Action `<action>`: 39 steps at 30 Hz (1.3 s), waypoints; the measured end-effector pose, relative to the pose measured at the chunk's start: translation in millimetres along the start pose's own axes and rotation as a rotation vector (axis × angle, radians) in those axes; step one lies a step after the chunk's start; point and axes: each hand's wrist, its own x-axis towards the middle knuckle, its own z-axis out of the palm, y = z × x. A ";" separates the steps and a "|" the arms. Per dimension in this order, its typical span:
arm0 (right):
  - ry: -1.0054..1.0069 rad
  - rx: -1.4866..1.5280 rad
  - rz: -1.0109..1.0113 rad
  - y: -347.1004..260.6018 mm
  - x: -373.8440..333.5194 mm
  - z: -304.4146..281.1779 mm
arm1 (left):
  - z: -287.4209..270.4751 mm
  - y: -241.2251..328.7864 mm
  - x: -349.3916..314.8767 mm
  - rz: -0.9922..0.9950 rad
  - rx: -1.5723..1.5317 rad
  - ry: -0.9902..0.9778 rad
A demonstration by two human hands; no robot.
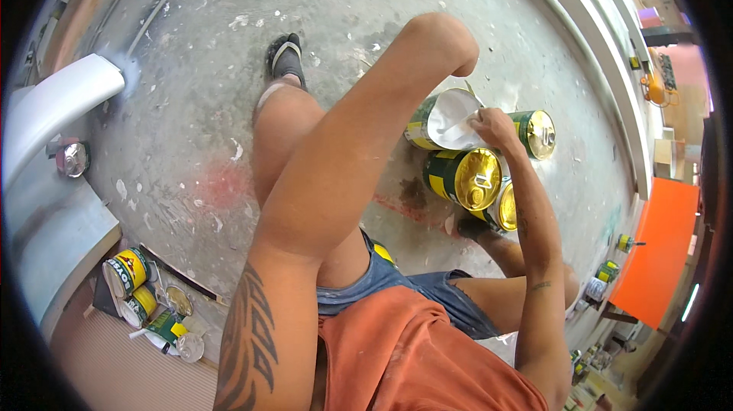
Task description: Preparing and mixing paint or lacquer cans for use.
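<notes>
My right hand (495, 128) is at the near right rim of an open paint can (418, 130) holding white paint (452, 117). Its fingers are curled closed over the rim, and what they grip is hidden. A thin strip shows just above that hand, at the can's edge. My left hand (450, 38) is bent away at the end of the outstretched left arm, above and beyond the open can; its fingers are hidden. Beside the open can stand lidded cans: a green one (540, 135) to the right, a yellow-and-green one (478, 180) in front, and another (506, 206) partly behind my right forearm.
A paint-spotted concrete floor (175, 128) surrounds my legs. Left are a white curved piece (72, 106), a pale blue panel (61, 235) and several used cans (137, 308). An orange panel (654, 252) and a long white ledge (603, 52) lie right.
</notes>
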 end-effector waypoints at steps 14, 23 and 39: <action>-0.101 0.130 -0.195 9.8 -0.5 16.5 | -1.8 -0.4 0.6 0.054 -0.009 0.016; 0.222 0.167 -0.209 -8.4 1.5 32.1 | 1.4 2.7 4.9 0.029 -0.001 -0.006; -0.039 0.195 -0.180 -0.4 0.8 26.0 | 2.3 2.4 9.5 0.026 0.002 -0.023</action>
